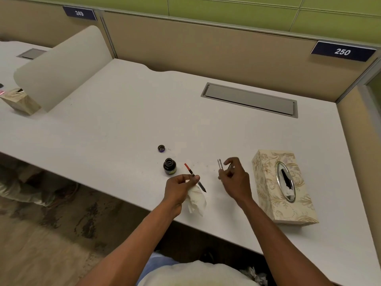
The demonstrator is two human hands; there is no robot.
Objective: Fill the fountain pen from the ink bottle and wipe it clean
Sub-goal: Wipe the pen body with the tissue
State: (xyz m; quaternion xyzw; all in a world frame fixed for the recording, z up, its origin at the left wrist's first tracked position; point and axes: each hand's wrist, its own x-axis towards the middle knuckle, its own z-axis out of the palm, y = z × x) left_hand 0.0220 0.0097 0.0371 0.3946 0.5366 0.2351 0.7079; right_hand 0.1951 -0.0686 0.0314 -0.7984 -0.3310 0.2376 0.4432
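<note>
A: Nearest item, status?

B: Crumpled tissue (196, 200), hanging below the left hand (180, 187), tucked against palm and lower fingers. Appears clean; no ink stain discernible.

A: Left-hand grip?

B: Thumb and forefinger pinched shut on the pen section (195, 178). Red converter end pointing up and away from the fingertips, nib end pointing down toward the tissue, just beside it.

A: Right hand (235, 178)?

B: Fingers partly curled, closed lightly around a slim silver part, probably the pen barrel (220, 167), standing upright just beyond the fingertips. Second thin piece possibly held as well; cannot tell.

A: Ink bottle (169, 166)?

B: Uncapped, near the left fingertips on the far side. Bottle cap (161, 148) lying apart, farther beyond. Tissue box (282, 186) to the outside of the right hand.

A: Progress assessment?

B: Pen dismantled, bottle opened, tissue drawn. Filling probably complete or nearly so, judging by the section out of the bottle and over the tissue. Remaining: wipe nib, refit barrel, recap bottle.
</note>
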